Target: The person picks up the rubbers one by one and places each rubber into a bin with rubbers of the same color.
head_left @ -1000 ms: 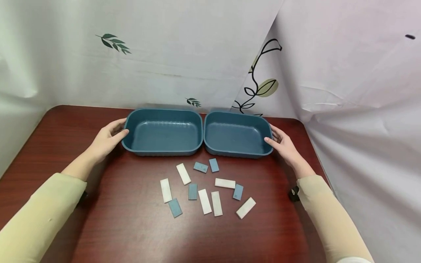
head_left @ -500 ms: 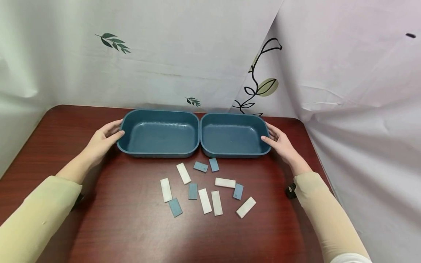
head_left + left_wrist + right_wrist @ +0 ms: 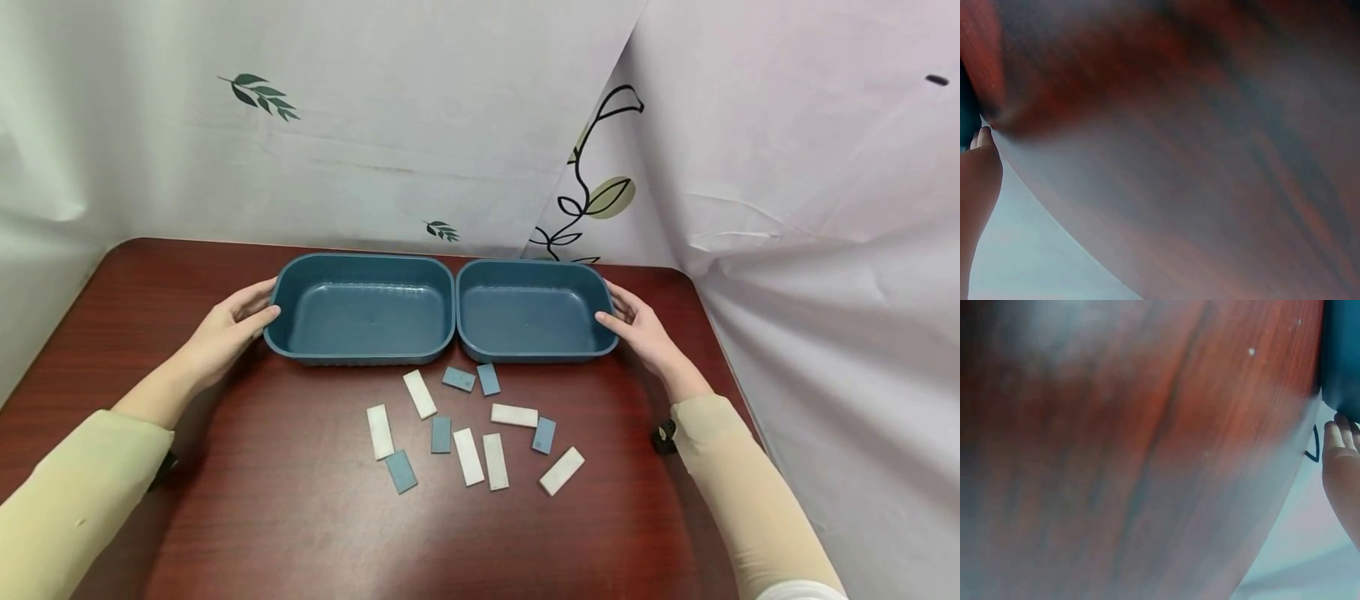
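Note:
Two blue plastic bins stand side by side at the far part of the table, their near ends touching. My left hand (image 3: 228,333) holds the outer end of the left bin (image 3: 367,325), thumb on the rim and fingers along the outside wall. At the opposite end, my right hand (image 3: 637,329) grips the right bin (image 3: 528,321) the same way, its fingers partly hidden. Wrist views show only the edge of each hand, the left hand (image 3: 979,187) and the right hand (image 3: 1342,478), against a blue wall.
Several white blocks (image 3: 468,457) and smaller grey-blue blocks (image 3: 441,435) lie scattered on the dark red table (image 3: 315,533) in front of the bins. A white curtain (image 3: 360,125) with leaf prints hangs behind, close to the table's back edge.
Both bins have shifted slightly left and a little towards me, with my hands on them. Most of the right bin's shift came in the earlier half second. The blocks have stayed put.

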A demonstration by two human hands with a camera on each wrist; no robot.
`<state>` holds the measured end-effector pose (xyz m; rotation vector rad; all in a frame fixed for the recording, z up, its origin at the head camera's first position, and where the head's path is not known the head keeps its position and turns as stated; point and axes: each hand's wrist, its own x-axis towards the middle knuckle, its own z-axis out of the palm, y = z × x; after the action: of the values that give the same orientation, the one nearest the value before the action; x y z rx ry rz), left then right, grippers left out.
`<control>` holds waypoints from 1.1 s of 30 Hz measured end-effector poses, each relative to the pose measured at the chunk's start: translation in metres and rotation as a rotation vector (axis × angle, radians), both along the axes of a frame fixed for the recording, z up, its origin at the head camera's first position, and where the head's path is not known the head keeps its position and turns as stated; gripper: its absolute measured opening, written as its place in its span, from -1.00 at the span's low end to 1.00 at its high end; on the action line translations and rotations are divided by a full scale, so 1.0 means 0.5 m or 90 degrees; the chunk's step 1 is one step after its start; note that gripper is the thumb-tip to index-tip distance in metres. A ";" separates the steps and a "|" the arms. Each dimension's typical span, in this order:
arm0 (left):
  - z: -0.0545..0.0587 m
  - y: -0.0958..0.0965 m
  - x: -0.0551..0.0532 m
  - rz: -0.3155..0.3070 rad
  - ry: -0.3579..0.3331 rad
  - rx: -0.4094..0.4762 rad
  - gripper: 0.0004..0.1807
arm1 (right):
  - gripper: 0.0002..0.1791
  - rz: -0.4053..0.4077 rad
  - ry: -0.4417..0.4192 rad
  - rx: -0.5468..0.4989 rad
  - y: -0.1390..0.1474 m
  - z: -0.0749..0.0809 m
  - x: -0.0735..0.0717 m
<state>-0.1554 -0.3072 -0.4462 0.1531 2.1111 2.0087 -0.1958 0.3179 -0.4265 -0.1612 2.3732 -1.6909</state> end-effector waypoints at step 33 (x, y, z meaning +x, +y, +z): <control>-0.026 0.003 -0.011 -0.051 -0.014 0.180 -0.35 | -0.26 -0.015 0.009 0.069 0.002 0.018 0.027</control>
<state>-0.1609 -0.3056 -0.4594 0.2558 1.7678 2.2384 -0.1824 0.3192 -0.4174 -0.1288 2.4794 -1.5701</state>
